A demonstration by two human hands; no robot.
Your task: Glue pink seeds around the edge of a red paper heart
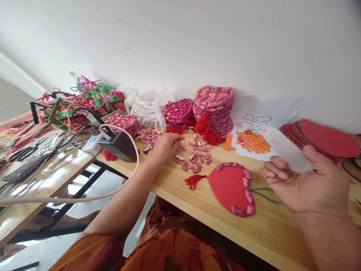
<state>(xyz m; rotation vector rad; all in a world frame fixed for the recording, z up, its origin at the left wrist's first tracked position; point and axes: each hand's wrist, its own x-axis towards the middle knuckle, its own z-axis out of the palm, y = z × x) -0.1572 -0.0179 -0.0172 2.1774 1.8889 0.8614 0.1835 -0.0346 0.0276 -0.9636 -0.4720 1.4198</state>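
My left hand [166, 146] reaches over the wooden table [197, 203], fingers curled down onto loose pink beans [196, 158]; whether it holds one I cannot make out. A translucent white squeeze bottle [284, 148] lies tilted in the loosely curled fingers of my right hand [307, 184], raised palm-up above the table's right side. Between both hands lies a red heart-shaped card [229, 188], partly edged with pink beans, with a red tassel [193, 181] at its tip and a green-blue cord on its right.
Stacks of finished bean-covered hearts [214, 107] and a plastic bag [146, 105] stand by the wall. A rabbit drawing with orange bits [254, 141] and blank red hearts [327, 141] lie right. A black charger [120, 145], white cable, scissors and pipe cleaners crowd the left.
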